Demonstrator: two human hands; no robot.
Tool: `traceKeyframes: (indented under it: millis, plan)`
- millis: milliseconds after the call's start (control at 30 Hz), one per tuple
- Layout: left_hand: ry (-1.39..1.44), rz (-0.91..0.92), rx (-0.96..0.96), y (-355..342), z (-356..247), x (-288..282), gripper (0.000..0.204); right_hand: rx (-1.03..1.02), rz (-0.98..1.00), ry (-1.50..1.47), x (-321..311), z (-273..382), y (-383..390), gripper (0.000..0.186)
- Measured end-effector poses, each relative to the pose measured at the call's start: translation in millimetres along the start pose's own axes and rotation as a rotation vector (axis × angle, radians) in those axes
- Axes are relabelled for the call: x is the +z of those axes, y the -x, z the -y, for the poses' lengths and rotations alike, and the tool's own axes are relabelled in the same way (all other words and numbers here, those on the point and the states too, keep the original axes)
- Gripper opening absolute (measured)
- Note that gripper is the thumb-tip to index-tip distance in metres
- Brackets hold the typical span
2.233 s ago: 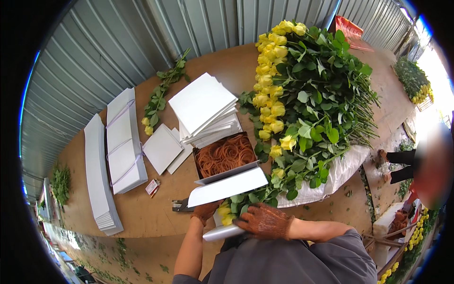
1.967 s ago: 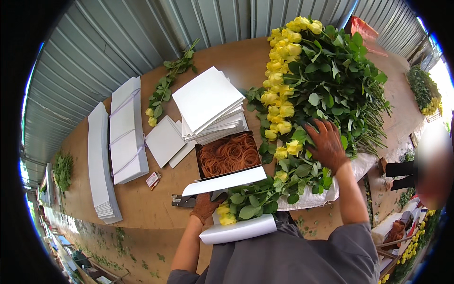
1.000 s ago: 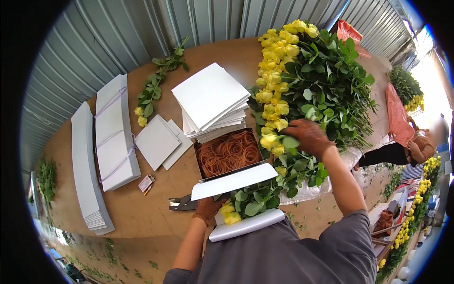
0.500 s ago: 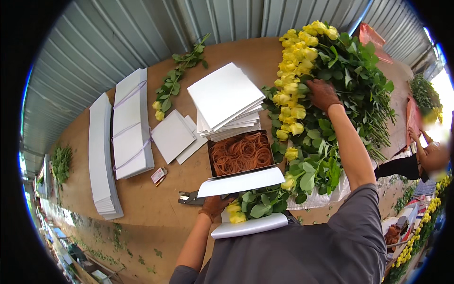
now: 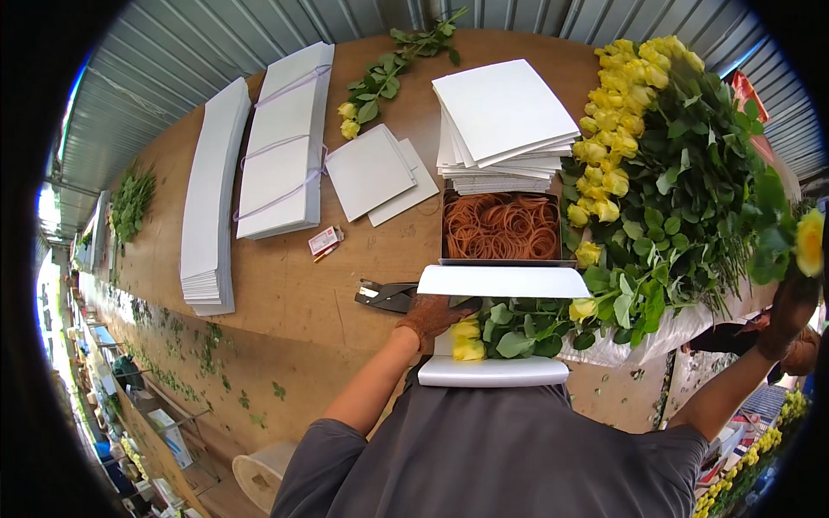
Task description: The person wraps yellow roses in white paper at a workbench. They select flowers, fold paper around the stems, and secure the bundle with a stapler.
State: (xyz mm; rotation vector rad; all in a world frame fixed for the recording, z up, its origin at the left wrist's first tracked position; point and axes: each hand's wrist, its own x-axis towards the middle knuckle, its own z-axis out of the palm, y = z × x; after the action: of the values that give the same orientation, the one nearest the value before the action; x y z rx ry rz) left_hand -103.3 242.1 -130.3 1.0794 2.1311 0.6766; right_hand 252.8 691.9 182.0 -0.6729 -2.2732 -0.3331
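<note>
Brown-gloved right hand [image 5: 793, 309], far right, held leafy yellow rose [image 5: 810, 243], likely bruisable if squeezed; brown-gloved left hand [image 5: 428, 319], centre, grip unclear.

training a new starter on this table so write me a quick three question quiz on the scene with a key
1. True or false: the thin brown rubber bands lie in an open, dark rectangular box.
2. Which of these is nearest the brown-gloved left hand? a) white bundle tied with lilac straps; b) black plier-shaped tool; c) small red-and-white box.
3. Which hand holds the single leafy yellow rose at the far right?

Key: 1. True. 2. b. 3. The brown-gloved right hand.
</note>
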Motion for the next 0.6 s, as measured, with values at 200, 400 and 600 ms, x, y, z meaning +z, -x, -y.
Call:
traceKeyframes:
  millis: [200,400,600]
  plan:
    - [0.05,-0.038,0.151,-9,5,4,0.077,0.366,-0.173,0.321,-17,-189,0,0.031]
    - [0.154,-0.055,0.065,-4,-1,-1,0.072,0.32,-0.654,-0.24,-33,8,-42,0.04]
    - [0.024,-0.069,-0.052,8,-20,-13,0.072,-0.02,0.192,-0.205,39,91,-42,0.042]
